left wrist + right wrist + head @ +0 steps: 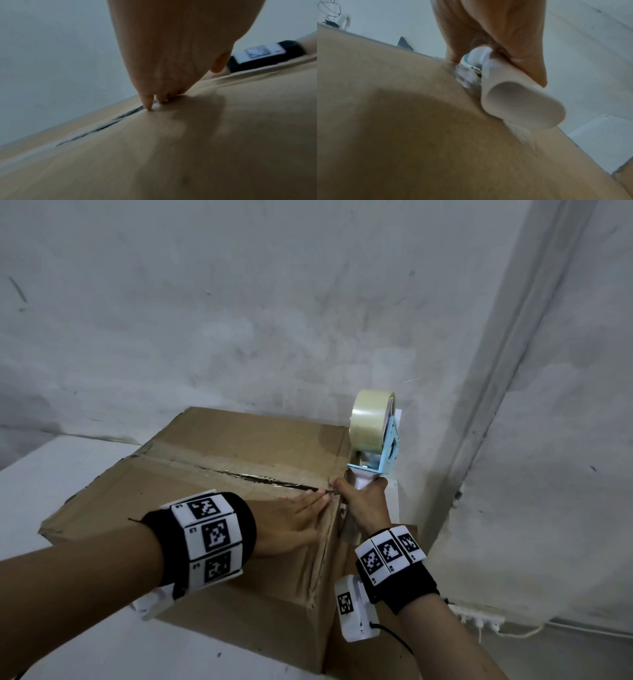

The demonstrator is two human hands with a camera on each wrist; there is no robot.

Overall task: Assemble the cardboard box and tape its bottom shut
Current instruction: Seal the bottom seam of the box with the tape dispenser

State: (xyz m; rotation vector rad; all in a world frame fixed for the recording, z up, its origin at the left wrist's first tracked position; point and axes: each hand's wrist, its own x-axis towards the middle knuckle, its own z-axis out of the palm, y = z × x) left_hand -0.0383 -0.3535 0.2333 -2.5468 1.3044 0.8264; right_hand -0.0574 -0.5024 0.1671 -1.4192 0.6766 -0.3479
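Observation:
A brown cardboard box (219, 460) stands on a white table, flaps folded shut, with a dark seam (270, 479) running across its top face. My left hand (291, 522) lies flat with straight fingers on the near flap, fingertips (148, 104) at the right end of the seam (106, 124). My right hand (363, 501) grips the white handle (513, 102) of a light-blue tape dispenser (387, 446) carrying a clear tape roll (371, 419). The dispenser stands upright at the box's right edge, at the seam's end. Cardboard (402, 121) fills the right wrist view.
The white table (68, 470) extends left and toward me. A grey wall (274, 302) rises close behind the box, with a corner pillar (507, 371) on the right. A white power strip (479, 618) lies on the floor at the right.

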